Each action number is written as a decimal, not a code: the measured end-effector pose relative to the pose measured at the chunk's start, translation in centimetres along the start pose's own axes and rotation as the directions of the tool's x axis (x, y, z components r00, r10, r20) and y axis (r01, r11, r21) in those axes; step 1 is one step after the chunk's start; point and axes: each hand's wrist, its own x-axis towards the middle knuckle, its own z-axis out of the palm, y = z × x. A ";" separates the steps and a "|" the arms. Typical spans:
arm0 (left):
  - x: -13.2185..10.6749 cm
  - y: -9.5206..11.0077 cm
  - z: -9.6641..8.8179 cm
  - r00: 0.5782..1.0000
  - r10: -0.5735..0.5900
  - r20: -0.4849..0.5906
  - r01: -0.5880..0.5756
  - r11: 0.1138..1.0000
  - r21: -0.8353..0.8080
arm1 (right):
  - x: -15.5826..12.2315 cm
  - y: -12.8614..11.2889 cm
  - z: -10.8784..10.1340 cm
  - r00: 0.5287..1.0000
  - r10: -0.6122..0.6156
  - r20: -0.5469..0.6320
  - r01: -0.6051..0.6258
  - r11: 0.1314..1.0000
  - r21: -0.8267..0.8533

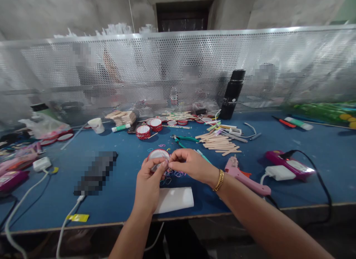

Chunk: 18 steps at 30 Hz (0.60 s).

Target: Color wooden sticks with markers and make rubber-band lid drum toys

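My left hand (149, 179) and my right hand (191, 164) meet fingertip to fingertip over the blue table (119, 199). Both pinch something small between them that I cannot make out. Just behind the fingers lies a round red-rimmed lid (156, 154). Small coloured rubber bands (172, 174) lie scattered under the hands. A white paper roll (174, 199) lies below my wrists. A gold bracelet is on my right wrist.
A pink glue gun (244, 176) lies right of my hand. Wooden craft sticks (219, 142), green pliers (183, 139), more red lids (148, 129), a black bottle (232, 94), chargers and cables lie around. A perforated metal screen (178, 69) closes the back.
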 end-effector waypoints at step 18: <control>0.4 -0.6 -0.5 0.982 0.175 -0.076 -0.165 0.979 0.116 | -0.7 -1.2 -1.3 0.978 -0.138 0.156 0.070 0.923 0.378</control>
